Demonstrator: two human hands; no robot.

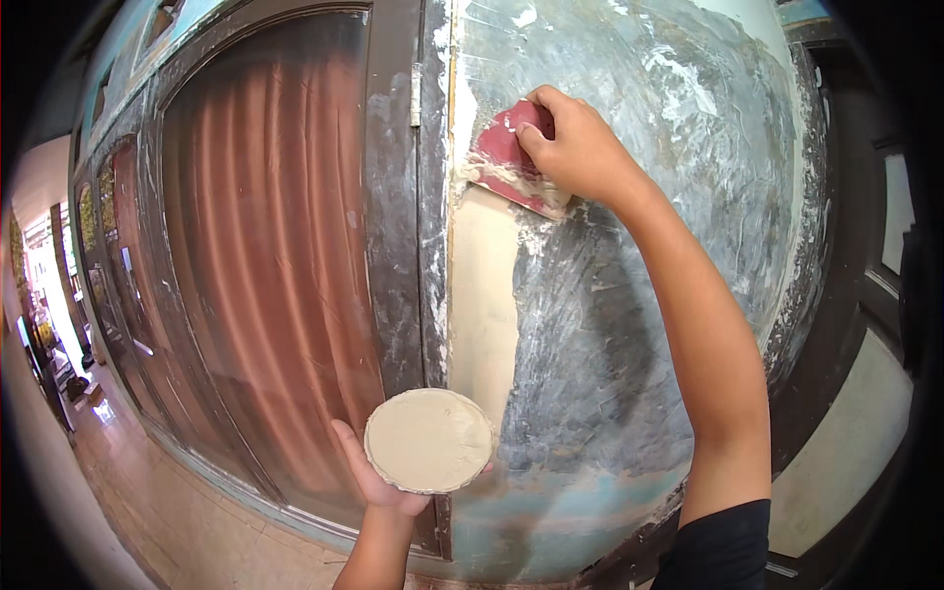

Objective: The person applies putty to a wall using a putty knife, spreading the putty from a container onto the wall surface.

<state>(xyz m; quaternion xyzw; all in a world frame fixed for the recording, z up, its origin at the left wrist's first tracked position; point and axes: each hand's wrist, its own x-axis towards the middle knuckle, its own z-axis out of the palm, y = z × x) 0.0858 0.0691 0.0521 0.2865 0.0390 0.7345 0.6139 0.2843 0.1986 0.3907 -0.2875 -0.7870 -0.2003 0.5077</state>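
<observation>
- Right hand (565, 138): clenched on red scraper (501, 141), thumb lying on visible face.
- Left hand (372, 484): grasping round holder (423, 490), thumb spread at left, bit of finger showing at right; plate or tub, cannot tell, underside hidden.
- Round holder: near side of scene, topped with cream paste (428, 438), ragged around rim.
- Red scraper: against wall (610, 324), at far end of cream strip (482, 285); paste bunched along blade, thickest toward right corner.
- Cream strip: fairly smooth, just right of door frame (395, 216); right edge wavy against patchy grey.
- Step in hand, judged: spreading paste over wall beside door frame.
- To do well: keep full blade edge in contact, tilt low, pressure even; probably best in long steady strokes.
- Overlap finished strip slightly, feather right edge to avoid leaving a ridge.
- Clear bunched paste off blade before smoothing; likely to drag lines or drop otherwise.
- Watch left corner: easy to smear door frame.
- Hold round holder level, close to wall, handy for reloading and catching drips.
</observation>
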